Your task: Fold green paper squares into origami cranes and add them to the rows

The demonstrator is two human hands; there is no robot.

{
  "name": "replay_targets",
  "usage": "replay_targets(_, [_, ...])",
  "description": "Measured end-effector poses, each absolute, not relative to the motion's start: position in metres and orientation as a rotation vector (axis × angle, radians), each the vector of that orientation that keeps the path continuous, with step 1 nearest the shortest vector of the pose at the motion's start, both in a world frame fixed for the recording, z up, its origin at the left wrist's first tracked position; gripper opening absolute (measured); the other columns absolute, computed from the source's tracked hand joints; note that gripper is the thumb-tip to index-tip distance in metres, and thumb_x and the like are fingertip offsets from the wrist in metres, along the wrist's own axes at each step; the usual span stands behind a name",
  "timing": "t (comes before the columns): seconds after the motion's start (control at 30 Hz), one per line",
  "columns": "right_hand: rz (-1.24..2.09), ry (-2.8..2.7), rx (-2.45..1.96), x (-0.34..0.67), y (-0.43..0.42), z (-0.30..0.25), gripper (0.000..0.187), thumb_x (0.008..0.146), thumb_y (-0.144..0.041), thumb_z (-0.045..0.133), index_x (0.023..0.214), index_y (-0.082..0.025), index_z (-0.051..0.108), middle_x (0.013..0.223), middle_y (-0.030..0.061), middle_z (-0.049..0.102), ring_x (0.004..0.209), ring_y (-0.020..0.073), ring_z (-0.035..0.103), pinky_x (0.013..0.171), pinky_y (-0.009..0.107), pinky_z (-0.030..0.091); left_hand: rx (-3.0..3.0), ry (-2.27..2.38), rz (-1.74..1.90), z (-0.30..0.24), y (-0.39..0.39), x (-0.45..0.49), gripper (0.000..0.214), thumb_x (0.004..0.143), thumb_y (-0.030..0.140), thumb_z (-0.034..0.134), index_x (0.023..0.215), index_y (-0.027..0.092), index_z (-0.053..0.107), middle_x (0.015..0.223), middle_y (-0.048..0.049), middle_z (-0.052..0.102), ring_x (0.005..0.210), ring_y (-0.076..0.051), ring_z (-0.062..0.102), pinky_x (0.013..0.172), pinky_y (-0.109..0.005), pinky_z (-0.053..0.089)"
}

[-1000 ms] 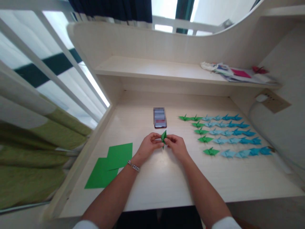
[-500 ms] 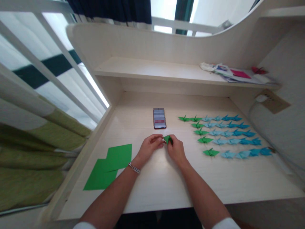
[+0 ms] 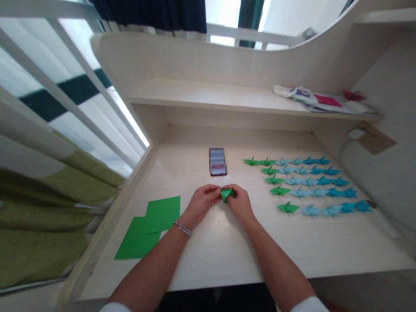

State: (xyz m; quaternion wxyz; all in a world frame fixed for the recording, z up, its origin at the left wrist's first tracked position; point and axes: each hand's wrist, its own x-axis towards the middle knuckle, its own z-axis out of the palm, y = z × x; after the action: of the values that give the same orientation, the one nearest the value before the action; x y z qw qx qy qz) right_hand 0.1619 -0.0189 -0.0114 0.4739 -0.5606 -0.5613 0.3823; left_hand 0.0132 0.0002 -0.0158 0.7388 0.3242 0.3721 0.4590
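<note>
A: Where is the folded green paper [image 3: 227, 195], and what are the hands doing?

B: It's between them over the worktop [image 3: 208, 255], on the near side of the phone [image 3: 217, 162]. The right hand [image 3: 241, 203] pinches it between thumb and fingers. The left hand [image 3: 203, 203] has its fingertips drawn together at the paper's left edge; whether they grip it, I can't tell.

A: What could go wrong?

B: A crooked crease, I'd say, if a thumb bears down off the fold. Perhaps a tear, if the hands pull against each other, or a slip, if the right pinch loosens.

A: And the counts?

B: One folded piece, one phone, two overlapping green sheets [image 3: 164, 212] on the left. On the right, five rows: six green cranes [image 3: 287, 208], ten light blue cranes [image 3: 311, 210] and ten deeper blue cranes [image 3: 362, 206], as near as the crowding lets me count.
</note>
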Motion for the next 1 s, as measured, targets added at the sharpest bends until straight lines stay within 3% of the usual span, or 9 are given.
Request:
replay_targets(0.3, [1.116, -1.164, -1.32, 0.1596, -0.0141, -0.0201, 0.016, 0.06, -0.017, 0.059, 0.074, -0.016, 0.068, 0.068, 0.0012, 0.066, 0.063, 0.0153, 0.057, 0.06, 0.025, 0.046, 0.69, 0.799, 0.991, -0.0203, -0.0001, 0.0117, 0.024, 0.064, 0.02, 0.078, 0.083, 0.012, 0.067, 0.082, -0.0047, 0.066, 0.076, -0.014, 0.062, 0.076, -0.03, 0.051])
replay_targets(1.0, [1.034, -1.274, -1.371, 0.16, -0.0161, -0.0171, 0.013, 0.062, -0.022, 0.061, 0.071, -0.016, 0.067, 0.065, 0.0009, 0.064, 0.062, 0.0156, 0.057, 0.058, 0.026, 0.046, 0.756, 0.892, 1.013, -0.0205, 0.0016, 0.0115, 0.029, 0.057, 0.02, 0.081, 0.08, 0.011, 0.066, 0.074, -0.0046, 0.066, 0.068, -0.014, 0.062, 0.068, -0.029, 0.051])
